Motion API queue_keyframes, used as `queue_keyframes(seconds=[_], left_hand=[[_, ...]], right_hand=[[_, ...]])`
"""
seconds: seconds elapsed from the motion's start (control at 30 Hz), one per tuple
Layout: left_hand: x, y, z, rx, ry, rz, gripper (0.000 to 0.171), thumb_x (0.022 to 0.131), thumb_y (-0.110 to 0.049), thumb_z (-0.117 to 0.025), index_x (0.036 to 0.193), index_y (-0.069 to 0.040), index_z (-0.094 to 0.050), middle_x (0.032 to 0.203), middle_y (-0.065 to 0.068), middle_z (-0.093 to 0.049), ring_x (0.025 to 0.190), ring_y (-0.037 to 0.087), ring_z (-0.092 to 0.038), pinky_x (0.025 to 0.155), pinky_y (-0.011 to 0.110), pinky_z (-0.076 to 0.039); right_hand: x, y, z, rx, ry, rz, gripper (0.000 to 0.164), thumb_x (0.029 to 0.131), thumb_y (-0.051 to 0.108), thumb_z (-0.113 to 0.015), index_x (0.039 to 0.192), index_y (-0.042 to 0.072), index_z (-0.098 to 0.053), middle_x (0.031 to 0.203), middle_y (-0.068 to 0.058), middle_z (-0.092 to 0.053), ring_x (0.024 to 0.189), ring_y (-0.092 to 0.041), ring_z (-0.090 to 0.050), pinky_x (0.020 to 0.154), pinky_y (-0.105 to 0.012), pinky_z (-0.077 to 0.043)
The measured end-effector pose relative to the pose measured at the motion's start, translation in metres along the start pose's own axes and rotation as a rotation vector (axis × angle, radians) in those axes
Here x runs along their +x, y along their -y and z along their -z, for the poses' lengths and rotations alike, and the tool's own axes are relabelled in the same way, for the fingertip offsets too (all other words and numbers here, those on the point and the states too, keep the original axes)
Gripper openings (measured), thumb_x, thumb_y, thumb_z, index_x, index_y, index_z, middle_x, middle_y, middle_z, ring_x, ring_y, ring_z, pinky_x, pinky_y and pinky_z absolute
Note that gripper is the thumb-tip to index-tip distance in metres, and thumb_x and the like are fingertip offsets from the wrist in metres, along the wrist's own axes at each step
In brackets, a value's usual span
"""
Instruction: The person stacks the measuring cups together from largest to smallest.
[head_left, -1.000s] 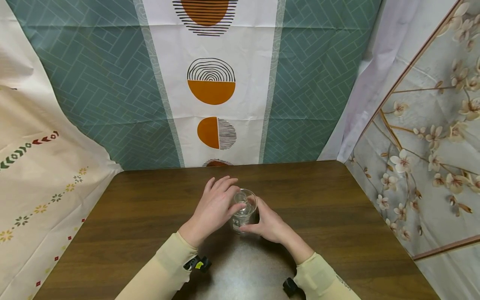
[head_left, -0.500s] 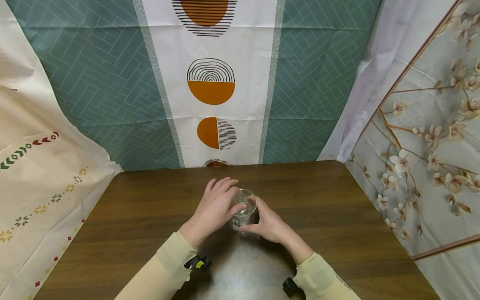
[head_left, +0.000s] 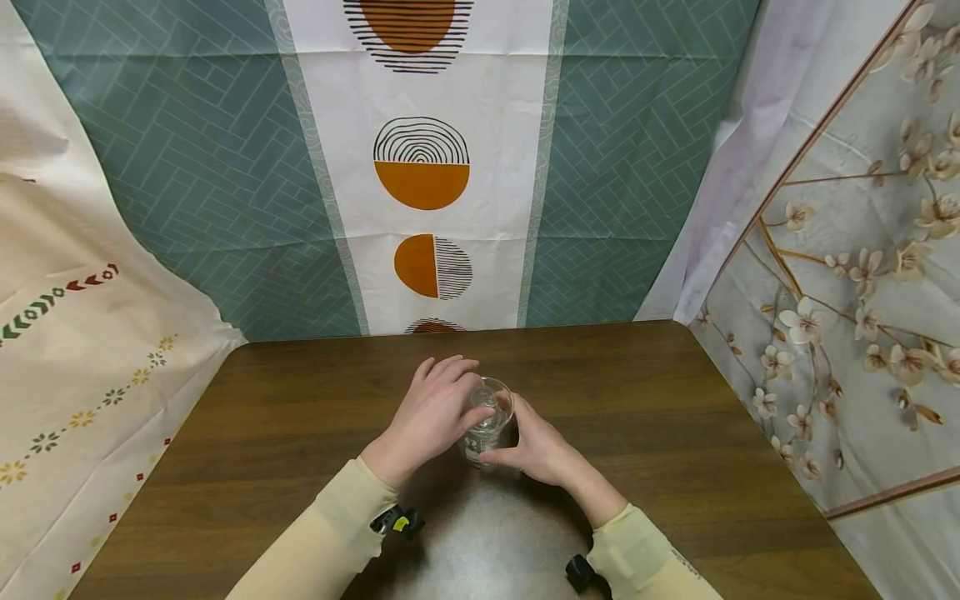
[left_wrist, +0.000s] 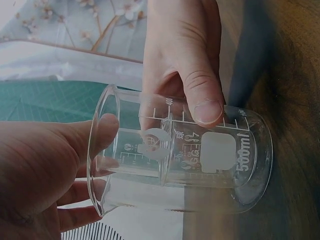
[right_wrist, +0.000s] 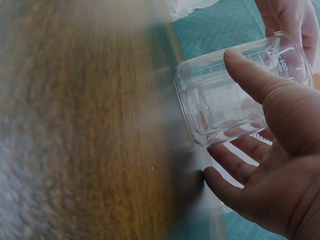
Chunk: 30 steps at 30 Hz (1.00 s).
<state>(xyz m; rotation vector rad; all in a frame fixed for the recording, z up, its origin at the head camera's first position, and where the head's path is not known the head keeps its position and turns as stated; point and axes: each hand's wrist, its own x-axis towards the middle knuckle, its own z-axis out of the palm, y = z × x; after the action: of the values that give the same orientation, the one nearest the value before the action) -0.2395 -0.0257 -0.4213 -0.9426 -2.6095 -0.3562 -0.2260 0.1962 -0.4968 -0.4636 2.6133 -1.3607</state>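
A clear glass beaker [left_wrist: 225,175] marked 500ml stands upright on the wooden table. My right hand [head_left: 543,446] holds it around its side, thumb at the front and fingers behind. Inside it is smaller glassware with its own printed scale, a small beaker [right_wrist: 225,102]; overlapping glass hides whether there is more than one. My left hand [head_left: 435,408] reaches over the large beaker's mouth from the left. Its thumb [left_wrist: 107,127] dips inside the rim, and with the fingers it pinches the small beaker near its top. The exact contact is blurred by glass and reflections.
The brown wooden table [head_left: 315,392] surrounds the beakers. A green and white patterned cloth [head_left: 450,250] hangs at the table's far edge. Cream cloth [head_left: 97,333] lies along the left side, and a flowered cloth [head_left: 862,350] along the right.
My left hand has shifted very slightly to the right and down at the large beaker's mouth. The right hand and the large beaker stay in place.
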Motion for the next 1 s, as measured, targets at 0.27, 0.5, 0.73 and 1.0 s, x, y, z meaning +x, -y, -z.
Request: queue_keyframes(seconds=[0.27, 0.5, 0.73, 1.0], left_hand=[[0.0020, 0.0008, -0.0010, 0.002, 0.008, -0.004, 0.041, 0.098, -0.042, -0.086, 0.122, -0.010, -0.078, 0.142, 0.011, -0.071, 0.139, 0.033, -0.062, 0.119, 0.069, -0.039], [0.0041, -0.0008, -0.0008, -0.018, 0.032, 0.013, 0.040, 0.099, -0.042, -0.086, 0.122, -0.011, -0.078, 0.133, 0.007, -0.075, 0.131, 0.029, -0.067, 0.120, 0.069, -0.037], [0.0054, -0.0005, -0.0013, -0.042, 0.042, 0.029, 0.039, 0.096, -0.041, -0.088, 0.119, -0.012, -0.078, 0.124, 0.004, -0.077, 0.118, 0.027, -0.072, 0.119, 0.070, -0.039], [0.0072, 0.0001, -0.0020, -0.049, 0.085, 0.051, 0.038, 0.096, -0.042, -0.088, 0.118, -0.012, -0.078, 0.122, 0.002, -0.077, 0.118, 0.026, -0.072, 0.119, 0.069, -0.039]], right_hand=[[-0.0004, 0.0005, 0.0003, 0.005, 0.003, -0.004, 0.096, 0.089, 0.048, -0.094, 0.163, 0.021, -0.040, 0.160, -0.006, -0.049, 0.136, -0.030, -0.059, 0.111, -0.060, -0.050], [-0.0011, 0.0012, 0.0006, 0.007, 0.004, -0.003, 0.097, 0.089, 0.048, -0.094, 0.164, 0.020, -0.039, 0.164, -0.006, -0.047, 0.141, -0.031, -0.056, 0.113, -0.061, -0.048], [-0.0010, 0.0013, 0.0007, 0.007, 0.004, -0.004, 0.095, 0.090, 0.048, -0.094, 0.164, 0.021, -0.040, 0.165, -0.006, -0.046, 0.143, -0.031, -0.055, 0.114, -0.061, -0.047], [-0.0004, 0.0000, 0.0002, 0.008, 0.004, -0.004, 0.096, 0.090, 0.047, -0.093, 0.164, 0.021, -0.039, 0.163, -0.006, -0.047, 0.139, -0.030, -0.057, 0.113, -0.061, -0.049]])
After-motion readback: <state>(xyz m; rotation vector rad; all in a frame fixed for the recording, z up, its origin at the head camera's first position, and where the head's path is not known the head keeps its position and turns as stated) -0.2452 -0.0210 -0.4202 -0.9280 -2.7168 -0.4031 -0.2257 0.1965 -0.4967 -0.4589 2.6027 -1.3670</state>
